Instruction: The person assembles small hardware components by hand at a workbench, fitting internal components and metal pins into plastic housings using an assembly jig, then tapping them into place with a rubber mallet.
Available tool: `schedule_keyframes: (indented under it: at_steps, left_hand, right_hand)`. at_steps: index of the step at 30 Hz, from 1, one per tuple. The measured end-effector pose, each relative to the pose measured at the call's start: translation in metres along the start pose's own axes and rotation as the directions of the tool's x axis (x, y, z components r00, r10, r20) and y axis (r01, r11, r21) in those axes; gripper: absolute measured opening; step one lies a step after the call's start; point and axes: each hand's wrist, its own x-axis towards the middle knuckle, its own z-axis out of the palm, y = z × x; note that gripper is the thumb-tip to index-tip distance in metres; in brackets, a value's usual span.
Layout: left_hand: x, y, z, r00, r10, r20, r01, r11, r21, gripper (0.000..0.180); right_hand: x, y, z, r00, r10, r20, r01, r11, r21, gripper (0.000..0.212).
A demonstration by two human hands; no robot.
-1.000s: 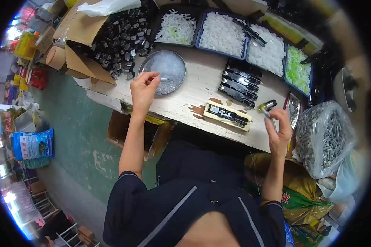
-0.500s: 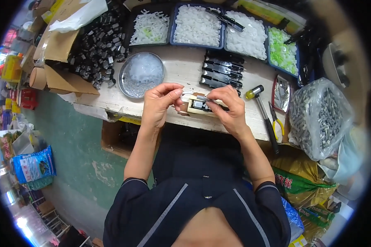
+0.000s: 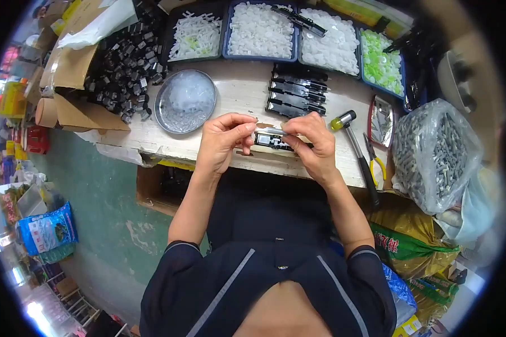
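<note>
A long black plastic part [image 3: 271, 140] lies on a small wooden block at the front of the pale workbench [image 3: 239, 95]. My left hand [image 3: 224, 141] pinches its left end, fingers closed on a small piece there. My right hand [image 3: 315, 145] covers the part's right end and presses down on it. Both hands meet over the part. Behind them lies a row of similar black parts [image 3: 297, 96].
A round metal dish [image 3: 184, 101] of clear bits sits to the left. A hammer [image 3: 358, 153] and yellow-handled pliers [image 3: 374, 158] lie at the right. Trays of white [image 3: 261, 31] and green pieces [image 3: 383, 63] line the back, with a box of black parts [image 3: 121, 62] and a bag [image 3: 433, 151].
My left hand left the metal dish and my right hand came in from the far right; both now hold the black part at the front of the bench.
</note>
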Motion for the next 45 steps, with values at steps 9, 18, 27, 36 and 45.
schedule_keyframes:
  at_steps: [9,18,27,36,45]
  left_hand:
    - [0.001,0.005,0.007,0.979,-0.197,0.052,0.199,0.979,-0.039,0.012]
    - [0.0,-0.007,0.018,0.985,-0.163,0.054,0.157,0.982,0.11,0.014]
    - [-0.001,-0.033,0.026,0.781,0.511,0.36,-0.521,0.215,0.826,0.024]
    - [0.002,-0.047,0.033,0.817,0.461,0.347,-0.487,0.228,0.843,0.026]
    - [0.002,-0.048,0.032,0.822,0.451,0.348,-0.49,0.248,0.836,0.027]
  right_hand:
    - [-0.005,-0.004,-0.005,0.961,-0.276,0.018,0.273,0.941,-0.198,0.023]
    - [-0.017,-0.003,-0.015,0.991,-0.13,0.008,0.129,0.968,-0.214,0.019]
    - [-0.04,0.005,-0.049,0.854,0.518,0.041,-0.519,0.854,0.035,0.015]
    - [-0.036,0.006,-0.044,0.808,0.581,0.095,-0.585,0.81,0.026,0.014]
    - [-0.028,0.002,-0.039,0.854,0.507,0.119,-0.5,0.862,-0.087,0.016]
